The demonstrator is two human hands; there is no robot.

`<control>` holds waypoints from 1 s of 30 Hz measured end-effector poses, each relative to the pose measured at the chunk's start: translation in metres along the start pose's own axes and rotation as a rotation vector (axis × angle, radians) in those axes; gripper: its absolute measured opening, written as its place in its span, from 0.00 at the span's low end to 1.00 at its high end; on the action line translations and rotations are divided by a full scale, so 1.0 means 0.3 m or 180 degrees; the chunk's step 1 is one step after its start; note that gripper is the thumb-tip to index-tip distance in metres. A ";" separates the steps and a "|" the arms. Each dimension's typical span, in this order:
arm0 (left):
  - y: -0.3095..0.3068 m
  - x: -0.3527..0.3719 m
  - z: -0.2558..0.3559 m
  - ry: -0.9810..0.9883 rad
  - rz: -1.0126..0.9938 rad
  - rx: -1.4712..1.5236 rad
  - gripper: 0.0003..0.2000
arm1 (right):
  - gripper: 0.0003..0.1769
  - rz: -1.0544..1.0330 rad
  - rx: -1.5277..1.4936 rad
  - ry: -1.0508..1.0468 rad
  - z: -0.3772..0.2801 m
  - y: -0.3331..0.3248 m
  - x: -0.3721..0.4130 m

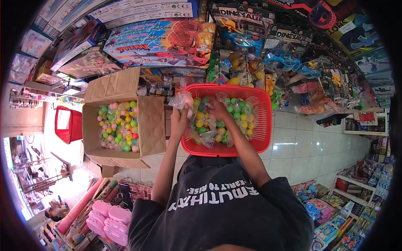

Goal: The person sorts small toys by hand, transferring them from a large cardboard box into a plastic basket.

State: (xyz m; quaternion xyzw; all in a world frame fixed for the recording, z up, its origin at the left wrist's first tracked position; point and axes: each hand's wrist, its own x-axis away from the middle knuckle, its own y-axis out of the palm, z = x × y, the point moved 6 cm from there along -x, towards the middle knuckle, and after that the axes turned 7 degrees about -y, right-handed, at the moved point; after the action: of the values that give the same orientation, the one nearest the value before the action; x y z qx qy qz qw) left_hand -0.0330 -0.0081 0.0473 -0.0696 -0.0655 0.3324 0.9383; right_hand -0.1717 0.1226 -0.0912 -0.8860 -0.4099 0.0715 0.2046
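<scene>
While our left hand (179, 120) grasps a clear bag of pink balls (189, 101) at the red basket's (268, 121) left side, our right hand (218, 110) reaches among its bagged balls (237, 115), grip unclear. Carton (151, 125) at left holds balls too; we'd judge sorting unfinished.

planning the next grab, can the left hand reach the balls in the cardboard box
Probably yes: the cardboard box stands open, its near flap folded outward, though the left hand holds a pink ball and clear plastic.
</scene>
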 end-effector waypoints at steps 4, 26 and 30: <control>0.050 0.014 0.027 -0.0240 -0.0181 -0.0254 0.19 | 0.27 0.0503 0.0986 -0.0593 -0.236 -0.156 0.085; 0.276 0.241 -0.240 0.0040 -0.2413 -0.2666 0.13 | 0.36 0.0226 0.0078 0.0271 -0.076 -0.128 0.310; 0.277 0.269 -0.328 0.0028 -0.3068 -0.3440 0.15 | 0.37 -0.0096 0.0682 0.0325 -0.107 -0.066 0.291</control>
State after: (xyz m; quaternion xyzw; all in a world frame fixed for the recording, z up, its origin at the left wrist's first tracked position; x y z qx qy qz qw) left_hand -0.0052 0.0984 -0.0577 -0.4884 -0.2403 -0.1973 0.8153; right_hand -0.1189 0.1904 -0.0502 -0.8554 -0.4022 0.0666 0.3197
